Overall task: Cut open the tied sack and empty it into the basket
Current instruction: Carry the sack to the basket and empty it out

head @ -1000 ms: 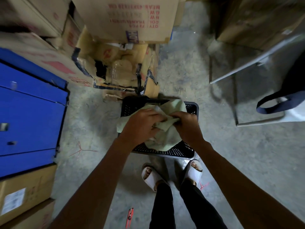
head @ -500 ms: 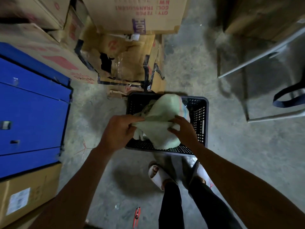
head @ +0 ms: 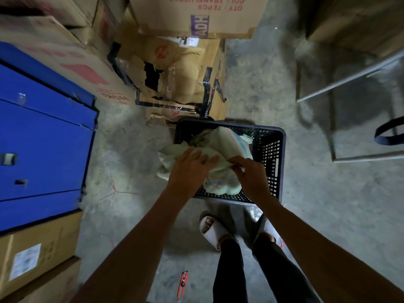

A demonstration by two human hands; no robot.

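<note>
A pale green sack with faint coloured stripes hangs over a black perforated plastic basket on the concrete floor. My left hand lies on the sack's left side, fingers spread over the cloth and pressing it. My right hand pinches a fold of the sack near its middle. The sack's lower end bulges inside the basket at its near wall. Whatever is in the sack is hidden by the cloth. An orange cutter lies on the floor behind my feet.
Stacked and torn cardboard boxes stand just beyond the basket. A blue metal cabinet fills the left side, with more boxes below it. A metal frame and a dark strap are at the right. My sandalled feet stand near the basket.
The sack has shifted and bulged up over the basket. My left hand went from gripping the sack's edge to lying flat on it; my right hand slid to a new fold.
</note>
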